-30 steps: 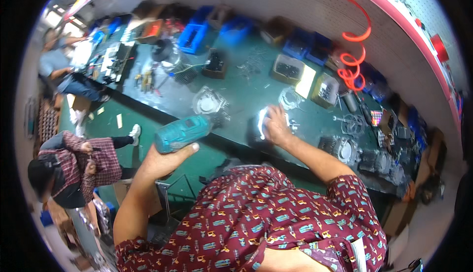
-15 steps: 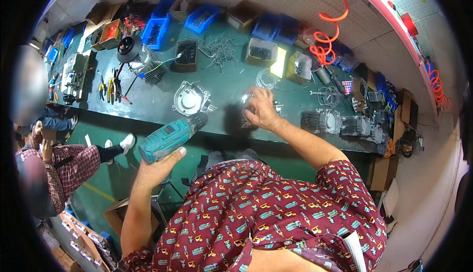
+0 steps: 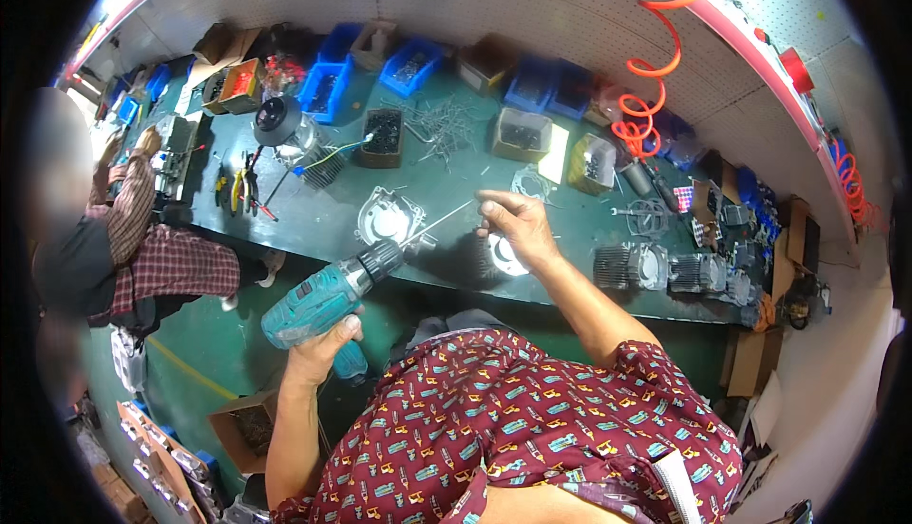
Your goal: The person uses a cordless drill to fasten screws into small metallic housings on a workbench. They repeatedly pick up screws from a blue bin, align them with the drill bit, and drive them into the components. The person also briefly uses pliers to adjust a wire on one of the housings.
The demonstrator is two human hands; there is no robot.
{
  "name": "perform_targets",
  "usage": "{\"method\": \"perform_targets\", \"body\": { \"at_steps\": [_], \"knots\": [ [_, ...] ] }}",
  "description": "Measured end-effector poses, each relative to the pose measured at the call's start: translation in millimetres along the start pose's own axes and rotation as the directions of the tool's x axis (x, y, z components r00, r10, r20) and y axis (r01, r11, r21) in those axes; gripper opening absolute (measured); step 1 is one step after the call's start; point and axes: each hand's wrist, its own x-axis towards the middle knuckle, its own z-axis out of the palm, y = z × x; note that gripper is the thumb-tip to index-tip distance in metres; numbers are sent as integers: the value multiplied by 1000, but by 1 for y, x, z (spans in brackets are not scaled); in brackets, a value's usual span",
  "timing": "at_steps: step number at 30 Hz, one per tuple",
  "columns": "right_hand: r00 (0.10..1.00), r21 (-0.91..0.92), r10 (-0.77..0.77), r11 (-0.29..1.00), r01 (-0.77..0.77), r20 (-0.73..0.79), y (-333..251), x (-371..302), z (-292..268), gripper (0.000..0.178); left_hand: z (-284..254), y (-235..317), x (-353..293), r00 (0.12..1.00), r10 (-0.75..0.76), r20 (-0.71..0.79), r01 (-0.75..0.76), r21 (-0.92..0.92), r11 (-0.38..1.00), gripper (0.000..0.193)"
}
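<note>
My left hand [image 3: 325,349] is wrapped round the grip of a teal cordless drill [image 3: 309,307]. The drill points up and to the right, and a long thin bit [image 3: 441,222] sticks out of its chuck. At the bit's tip, the thumb and forefinger of my right hand [image 3: 521,228] are pinched together; whatever they hold is too small to name. Just below that hand a finned metal housing [image 3: 506,256] stands on the bench, partly covered by the fingers. A round cast metal cover [image 3: 388,216] lies behind the drill's chuck.
Long loose screws [image 3: 445,127] lie in a pile at the back of the green bench [image 3: 313,209], among boxes and blue bins [image 3: 410,66]. Pliers [image 3: 243,187] and a motor [image 3: 309,149] are left; finned housings [image 3: 632,266] are right. An orange coiled hose [image 3: 655,77] hangs above. A person [image 3: 161,229] works at left.
My right hand has gone from the finned housing to the tip of the bit. The drill is still in my left hand. The person at left now reaches to the bench.
</note>
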Motion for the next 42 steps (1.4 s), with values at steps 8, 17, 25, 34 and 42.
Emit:
{"method": "perform_targets", "body": {
  "at_steps": [8, 17, 25, 34, 42],
  "knots": [
    [981, 40, -6, 999, -2, 195, -17, 25, 18, 34, -1, 4, -16, 994, 60, -91, -60, 1, 998, 36],
    [848, -94, -110, 978, 184, 518, -35, 54, 11, 29, 1, 15, -34, 983, -17, -185, 13, -21, 1000, 36],
    [645, -219, 259, 965, -143, 719, -59, 72, 42, 25, -45, 13, -48, 988, -39, -151, 67, 184, 981, 34],
    [723, 250, 127, 886, -390, 679, -46, 85, 164, 44, -109, -33, -46, 975, -62, -211, -35, -427, 904, 39],
    [674, 233, 141, 871, -433, 725, -9, 117, 312, 48, -205, -62, -56, 984, -111, -142, -31, -739, 673, 39]
  ]
}}
